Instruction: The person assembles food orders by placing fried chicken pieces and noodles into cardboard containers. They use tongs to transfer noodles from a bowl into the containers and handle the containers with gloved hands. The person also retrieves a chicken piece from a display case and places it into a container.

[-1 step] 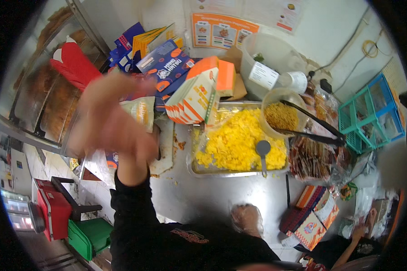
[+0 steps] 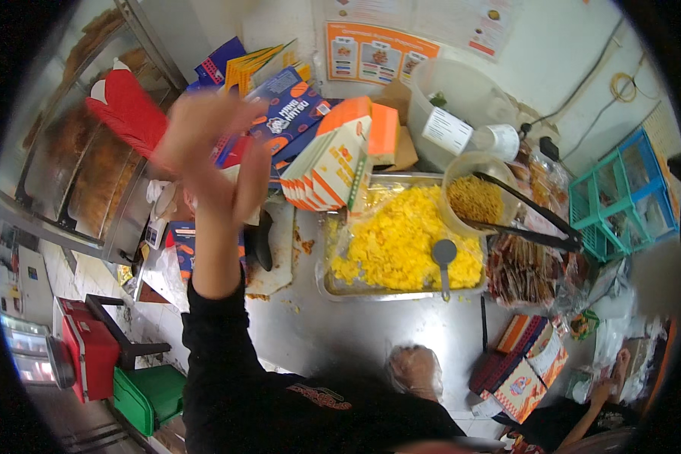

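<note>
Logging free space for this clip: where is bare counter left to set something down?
Bare steel counter lies in front of the rice tray, between the left arm and right hand. Behind the tray, stacked cartons and a tub crowd it; packets fill the right.

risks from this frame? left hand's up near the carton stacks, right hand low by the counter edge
1. The left hand is raised and motion-blurred right beside the leaning stack of white and orange cartons; a swipe could tip it into the tray of yellow food.
2. The tongs rest across the tub of noodles and overhang its rim; a bump might flip them out.
3. The right hand, apparently in a clear glove, sits near the scoop handle sticking out of the tray.
</note>
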The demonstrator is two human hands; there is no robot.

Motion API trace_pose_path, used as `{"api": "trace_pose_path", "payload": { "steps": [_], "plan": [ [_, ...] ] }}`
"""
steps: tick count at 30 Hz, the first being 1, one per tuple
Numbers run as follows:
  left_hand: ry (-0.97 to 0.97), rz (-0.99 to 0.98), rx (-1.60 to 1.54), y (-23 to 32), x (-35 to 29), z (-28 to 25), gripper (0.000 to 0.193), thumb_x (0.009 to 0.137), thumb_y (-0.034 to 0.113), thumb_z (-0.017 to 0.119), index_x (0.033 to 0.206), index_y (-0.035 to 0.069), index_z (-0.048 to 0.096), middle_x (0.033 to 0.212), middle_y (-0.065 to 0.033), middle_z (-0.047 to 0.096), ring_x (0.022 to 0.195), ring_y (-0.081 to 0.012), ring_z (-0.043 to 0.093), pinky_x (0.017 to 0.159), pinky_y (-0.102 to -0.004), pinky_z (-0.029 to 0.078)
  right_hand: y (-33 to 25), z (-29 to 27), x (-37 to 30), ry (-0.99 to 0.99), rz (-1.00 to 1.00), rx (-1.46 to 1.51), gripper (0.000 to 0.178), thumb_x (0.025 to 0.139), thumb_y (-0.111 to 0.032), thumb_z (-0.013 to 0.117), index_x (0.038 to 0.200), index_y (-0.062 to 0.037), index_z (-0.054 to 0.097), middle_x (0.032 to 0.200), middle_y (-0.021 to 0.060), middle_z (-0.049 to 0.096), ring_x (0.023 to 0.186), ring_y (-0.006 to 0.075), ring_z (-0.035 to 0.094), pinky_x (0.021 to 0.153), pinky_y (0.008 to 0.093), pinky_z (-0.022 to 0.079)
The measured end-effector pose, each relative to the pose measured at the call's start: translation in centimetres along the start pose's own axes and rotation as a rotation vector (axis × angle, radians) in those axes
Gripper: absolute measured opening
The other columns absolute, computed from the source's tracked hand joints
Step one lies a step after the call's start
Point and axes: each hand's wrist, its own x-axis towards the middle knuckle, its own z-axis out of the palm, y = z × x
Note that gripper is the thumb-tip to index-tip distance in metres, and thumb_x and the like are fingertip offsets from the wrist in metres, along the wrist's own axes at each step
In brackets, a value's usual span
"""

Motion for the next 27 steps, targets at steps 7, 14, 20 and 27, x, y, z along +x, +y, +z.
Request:
{"api": "trace_pose_path", "payload": {
  "steps": [7,14,20,27],
  "plan": [
    [-0.676,-0.207,0.296,-17.5,-2.7,7.1,0.021,0.089,0.017,0.065,0.107,0.007,0.063,0.105,-0.0106,0.065,0.096,-0.0279,0.063,0.086,-0.0379,0.049,-0.8,-0.7,0.2,0.035,0.055,-0.121,0.013,0.071,-0.026,0.07,0.069,-0.0129,0.067,0.062,0.0099,0.063,0.055,0.0303,0.059,0.052,0.0448,0.046],
    [-0.793,-0.233,0.223,-20.1,-4.0,13.5,0.029,0.084,0.029,0.069,0.106,0.011,0.065,0.104,-0.0115,0.063,0.101,-0.0318,0.061,0.087,-0.042,0.049,-0.5,0.4,-0.1,0.207,0.041,-0.116,0.016,0.068,-0.026,0.069,0.062,-0.012,0.063,0.059,0.0113,0.059,0.053,0.0312,0.056,0.049,0.0445,0.043],
    [-0.437,-0.305,0.63,-32.1,-4.7,13.5,0.034,0.083,0.032,0.067,0.108,0.009,0.065,0.108,-0.0146,0.063,0.103,-0.0334,0.061,0.087,-0.0456,0.05,0.3,2.0,-1.2,0.126,0.128,-0.156,0.021,0.068,-0.028,0.07,0.074,-0.0087,0.062,0.069,0.014,0.06,0.062,0.0332,0.056,0.054,0.0467,0.043],
    [-0.487,-0.45,0.68,-37.4,-6.3,11.2,0.029,0.095,0.026,0.048,0.111,0.008,0.065,0.109,-0.0171,0.066,0.103,-0.0359,0.063,0.087,-0.0496,0.049,-0.5,1.1,-1.2,0.05,0.209,-0.091,0.025,0.073,-0.029,0.071,0.081,-0.0075,0.061,0.074,0.0148,0.059,0.067,0.0343,0.056,0.057,0.0486,0.042]
  ]
}}
